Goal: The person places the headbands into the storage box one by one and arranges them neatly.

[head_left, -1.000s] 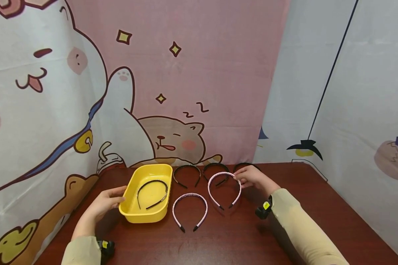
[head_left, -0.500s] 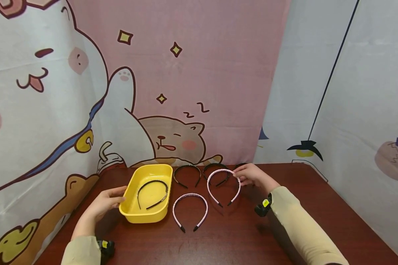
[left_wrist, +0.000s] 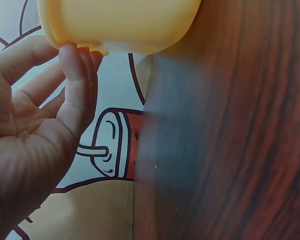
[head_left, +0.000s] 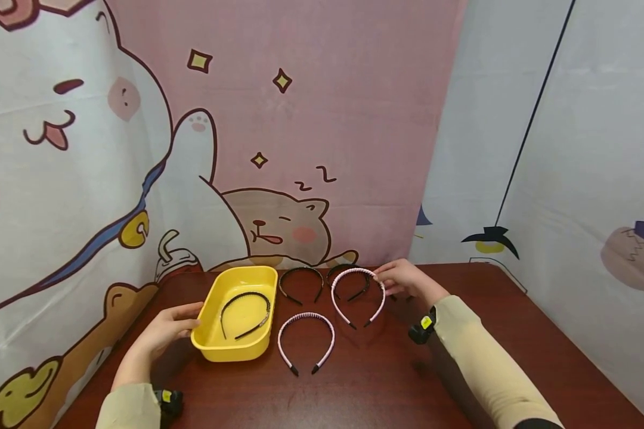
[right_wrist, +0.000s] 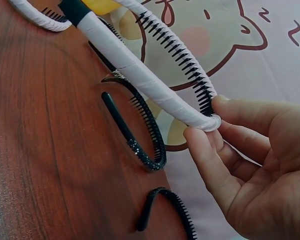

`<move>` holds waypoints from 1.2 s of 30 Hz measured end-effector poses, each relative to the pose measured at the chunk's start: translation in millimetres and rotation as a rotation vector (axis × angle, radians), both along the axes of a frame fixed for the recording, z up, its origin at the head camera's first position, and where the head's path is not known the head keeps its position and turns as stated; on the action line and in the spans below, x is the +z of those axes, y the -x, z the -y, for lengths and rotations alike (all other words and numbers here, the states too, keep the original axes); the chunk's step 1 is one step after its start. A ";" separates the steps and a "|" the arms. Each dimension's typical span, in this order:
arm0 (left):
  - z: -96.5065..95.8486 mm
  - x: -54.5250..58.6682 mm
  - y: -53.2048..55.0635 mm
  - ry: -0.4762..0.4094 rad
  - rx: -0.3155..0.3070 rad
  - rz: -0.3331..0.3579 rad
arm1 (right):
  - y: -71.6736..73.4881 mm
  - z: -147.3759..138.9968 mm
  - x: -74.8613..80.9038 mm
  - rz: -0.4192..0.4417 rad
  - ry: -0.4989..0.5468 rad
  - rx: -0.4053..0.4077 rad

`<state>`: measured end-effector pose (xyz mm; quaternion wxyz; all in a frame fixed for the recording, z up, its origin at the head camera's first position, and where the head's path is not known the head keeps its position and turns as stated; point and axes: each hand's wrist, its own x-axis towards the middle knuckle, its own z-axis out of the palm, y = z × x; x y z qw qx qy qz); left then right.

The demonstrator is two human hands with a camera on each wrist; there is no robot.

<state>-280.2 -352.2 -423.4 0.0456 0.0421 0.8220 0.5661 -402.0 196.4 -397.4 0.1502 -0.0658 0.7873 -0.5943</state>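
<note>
My left hand (head_left: 161,330) grips the left rim of a yellow plastic tray (head_left: 206,353), thumb and fingers at its edge in the left wrist view. Inside the tray lies a black headband (head_left: 253,328). My right hand (head_left: 408,279) pinches a pale pink wrapped headband (right_wrist: 145,77) between thumb and fingers, at one side of its arc. This headband hangs above the table, its dark tips pointing down and black comb teeth along its inside. A second pink headband (head_left: 306,314) lies on the table to the right of the tray.
Toward the back edge of the dark red table (head_left: 354,387) lie black headbands: one (head_left: 300,269) beside the tray, another (right_wrist: 132,145) with glitter behind the held one, and a third (right_wrist: 162,191) largely hidden by my right hand in the head view. A cartoon cloth (head_left: 354,119) hangs behind.
My right hand and the pink headband have risen slightly and shifted a little left. The left hand and tray stay in place.
</note>
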 end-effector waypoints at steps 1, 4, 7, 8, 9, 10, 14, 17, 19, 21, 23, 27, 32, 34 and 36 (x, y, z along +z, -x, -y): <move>0.2 0.1 0.2 0.000 -0.001 0.000 | 0.2 0.3 0.6 -0.001 0.001 0.001; 0.8 -0.1 0.6 -0.004 -0.006 0.005 | 1.0 0.8 2.8 -0.001 0.008 -0.002; 0.9 -0.7 1.0 -0.008 -0.008 0.007 | 1.2 0.9 6.0 -0.005 0.014 0.001; 0.8 -1.1 1.0 -0.008 -0.008 0.008 | 1.4 0.9 7.0 -0.007 0.014 0.002; 0.7 -1.5 1.1 -0.006 -0.008 0.008 | 1.2 0.9 8.2 -0.011 0.011 0.004; 0.5 -1.9 1.2 -0.006 -0.003 0.008 | 1.1 0.8 9.6 -0.019 0.005 0.010; 0.4 -2.8 1.7 0.004 0.002 0.011 | 0.7 1.6 14.2 -0.034 -0.009 0.016; 0.2 -2.9 1.7 0.007 0.003 0.013 | 0.6 3.1 16.0 -0.044 -0.015 0.026; -0.2 -2.8 1.5 0.007 0.006 0.013 | 0.6 4.7 16.6 -0.045 -0.015 0.027; -0.4 -2.7 1.2 0.010 0.005 0.011 | 0.7 6.7 16.7 -0.053 -0.016 0.031; -0.6 -2.2 1.0 0.011 0.004 0.009 | 1.4 8.9 17.1 -0.058 -0.016 0.039; -0.6 -2.7 0.6 0.010 0.003 0.006 | 1.7 13.5 17.9 -0.053 -0.012 0.046; 0.1 -4.0 -0.5 0.011 0.000 0.010 | 1.5 18.8 18.8 -0.038 -0.002 0.047; 0.2 -3.7 -0.2 0.010 -0.002 0.007 | 2.3 20.3 19.0 -0.035 0.002 0.045; 0.3 -3.2 0.5 0.008 -0.010 0.002 | 3.6 21.2 18.7 -0.037 0.002 0.042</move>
